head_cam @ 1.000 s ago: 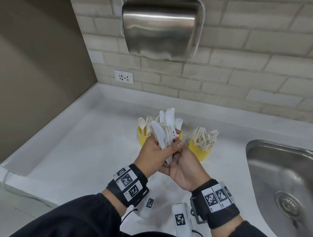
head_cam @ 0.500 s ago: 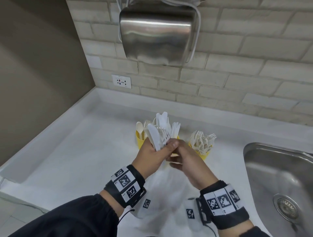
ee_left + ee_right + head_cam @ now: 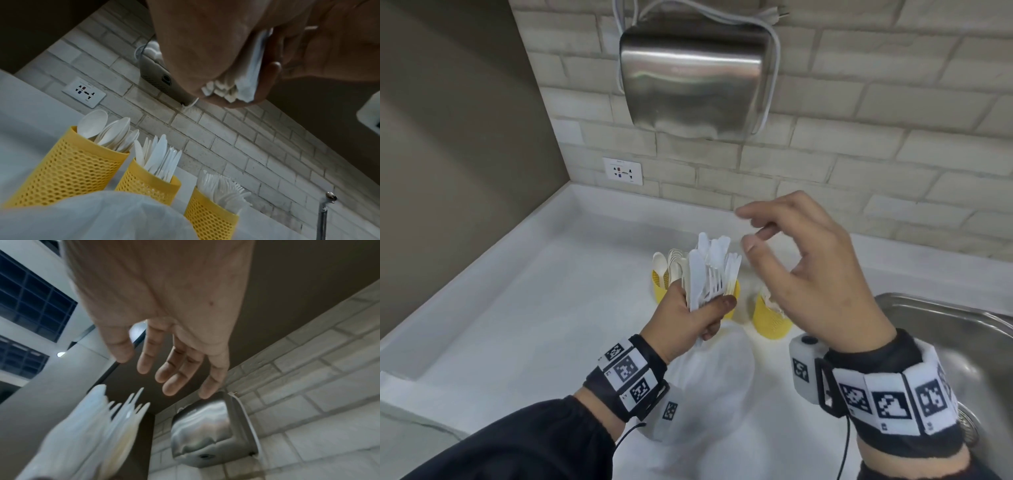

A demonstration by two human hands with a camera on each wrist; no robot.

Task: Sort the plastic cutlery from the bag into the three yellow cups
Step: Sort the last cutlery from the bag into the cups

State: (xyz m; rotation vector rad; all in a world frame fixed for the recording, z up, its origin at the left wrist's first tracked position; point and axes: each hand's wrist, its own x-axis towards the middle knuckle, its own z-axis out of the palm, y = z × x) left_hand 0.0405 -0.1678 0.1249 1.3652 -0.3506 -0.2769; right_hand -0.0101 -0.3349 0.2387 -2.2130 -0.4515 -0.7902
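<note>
Above the white worktop (image 3: pixel 517 325) | left hand (image 3: pixel 685 322) grips a mixed cutlery bundle (image 3: pixel 710 270) upright over three yellow cups (image 3: pixel 68 168) | right hand (image 3: pixel 815 270) empty, fingers relaxed, raised beside the bundle | bag (image 3: pixel 709 387) lies below

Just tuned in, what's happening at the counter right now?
A person is sorting white plastic cutlery into three yellow mesh cups by the wall. The left hand grips a mixed bundle of cutlery, knives and forks among it. The right hand hovers open beside it, holding nothing. The spoon cup, knife cup and fork cup all already hold pieces. The clear bag lies on the counter below the hands.
</note>
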